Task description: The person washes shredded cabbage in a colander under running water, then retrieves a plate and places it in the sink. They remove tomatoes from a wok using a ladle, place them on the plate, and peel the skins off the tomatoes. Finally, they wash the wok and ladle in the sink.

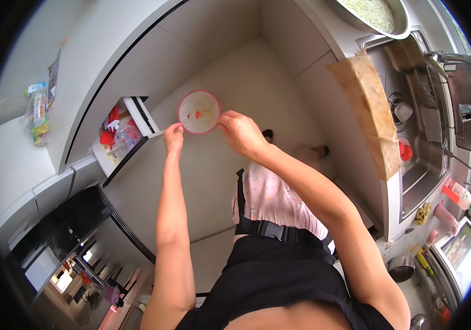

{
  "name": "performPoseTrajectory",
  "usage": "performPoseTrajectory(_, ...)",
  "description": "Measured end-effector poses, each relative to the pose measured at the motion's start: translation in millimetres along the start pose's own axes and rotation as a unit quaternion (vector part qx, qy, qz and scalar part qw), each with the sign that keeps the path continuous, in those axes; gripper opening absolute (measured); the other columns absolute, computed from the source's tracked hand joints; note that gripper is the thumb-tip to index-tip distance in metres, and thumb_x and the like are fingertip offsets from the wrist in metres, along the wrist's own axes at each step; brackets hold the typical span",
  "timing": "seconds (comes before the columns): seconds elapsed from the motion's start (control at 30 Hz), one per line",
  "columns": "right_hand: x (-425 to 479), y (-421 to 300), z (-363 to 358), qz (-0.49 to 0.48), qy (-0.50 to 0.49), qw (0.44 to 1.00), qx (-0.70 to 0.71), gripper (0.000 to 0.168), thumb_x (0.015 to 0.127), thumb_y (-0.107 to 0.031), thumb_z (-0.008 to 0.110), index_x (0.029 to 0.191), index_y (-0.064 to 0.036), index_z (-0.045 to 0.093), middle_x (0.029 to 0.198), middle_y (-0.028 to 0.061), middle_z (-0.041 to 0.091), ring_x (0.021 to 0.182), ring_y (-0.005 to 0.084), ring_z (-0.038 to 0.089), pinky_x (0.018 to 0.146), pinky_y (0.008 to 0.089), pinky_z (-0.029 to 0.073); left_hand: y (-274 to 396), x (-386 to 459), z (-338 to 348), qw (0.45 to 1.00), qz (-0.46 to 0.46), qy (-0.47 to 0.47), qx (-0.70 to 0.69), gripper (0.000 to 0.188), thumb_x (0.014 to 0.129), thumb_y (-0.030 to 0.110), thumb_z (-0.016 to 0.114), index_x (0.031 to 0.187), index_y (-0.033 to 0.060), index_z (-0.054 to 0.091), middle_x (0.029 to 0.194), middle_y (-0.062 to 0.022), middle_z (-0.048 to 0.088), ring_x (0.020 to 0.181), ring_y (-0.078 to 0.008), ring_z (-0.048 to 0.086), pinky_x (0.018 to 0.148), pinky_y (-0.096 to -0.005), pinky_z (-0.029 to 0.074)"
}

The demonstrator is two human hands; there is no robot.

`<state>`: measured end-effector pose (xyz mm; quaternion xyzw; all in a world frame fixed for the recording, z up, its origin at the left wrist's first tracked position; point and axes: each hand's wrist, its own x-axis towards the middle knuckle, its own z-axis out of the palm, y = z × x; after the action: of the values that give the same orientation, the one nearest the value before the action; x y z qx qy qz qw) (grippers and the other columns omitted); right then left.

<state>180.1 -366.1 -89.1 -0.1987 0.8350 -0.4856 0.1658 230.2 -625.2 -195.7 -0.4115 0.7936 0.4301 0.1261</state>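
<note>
A round, pale container or lid [199,123] with a pink rim is held out in front of me above the floor. Two small red patches show on its pale middle; whether they are printed or loose pieces I cannot tell. My left hand [173,139] pinches the rim at its lower left. On the right side of the rim, my right hand [242,131] grips with thumb and fingers. An open drawer [153,133] juts out just left of my left hand, with a spray bottle, red items and clear plastic inside.
A stainless steel sink [419,181] is set in the right counter, with a brown-stained cloth or paper sheet [369,111] draped over its front edge. A metal basin [400,29] of pale shreds stands behind. On the left counter lies a plastic bag [39,117] of packages.
</note>
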Motion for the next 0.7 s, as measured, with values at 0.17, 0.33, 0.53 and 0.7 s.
performPoseTrajectory(0.17,-32.7,23.5,-44.6,0.119,-0.054,0.989,-0.071,0.012,0.078,-0.008,0.058,0.087,-0.002,0.062,0.091,0.0156,0.062,0.084,0.0351,0.060,0.072,0.0417,0.050,18.3,8.6,33.8,0.935,0.097,-0.146,0.310,0.024,0.082,0.018,0.061,0.101,0.0031,0.065,0.094,-0.0145,0.067,0.092,-0.0244,0.063,0.083,-0.0341,0.047)
performPoseTrajectory(0.33,-20.7,-103.6,-136.8,-0.022,-0.295,0.896,-0.331,0.017,0.070,-0.011,0.063,0.085,-0.003,0.064,0.089,0.0070,0.065,0.086,0.0225,0.064,0.075,0.0400,0.051,35.0,14.4,87.4,0.927,0.092,-0.297,0.210,0.023,0.083,0.020,0.061,0.097,0.0019,0.064,0.091,-0.0127,0.066,0.086,-0.0225,0.063,0.075,-0.0343,0.048)
performPoseTrajectory(0.53,-93.5,-171.3,-228.8,-0.141,-0.183,0.927,-0.296,0.018,0.068,-0.008,0.063,0.085,-0.002,0.063,0.086,0.0097,0.064,0.085,0.0253,0.063,0.074,0.0405,0.051,98.1,12.6,153.3,0.883,0.070,-0.454,0.089,0.022,0.089,0.019,0.055,0.101,0.0031,0.062,0.086,-0.0066,0.065,0.076,-0.0167,0.061,0.066,-0.0292,0.048)
performPoseTrajectory(0.7,-161.4,-172.7,-282.5,-0.172,-0.140,0.944,-0.243,0.019,0.066,-0.006,0.063,0.084,-0.001,0.063,0.084,0.0119,0.063,0.084,0.0277,0.063,0.074,0.0410,0.051,162.6,-44.1,176.6,0.890,0.059,-0.420,0.169,0.030,0.090,0.019,0.056,0.113,-0.0002,0.057,0.091,-0.0061,0.062,0.076,-0.0142,0.059,0.065,-0.0270,0.048)
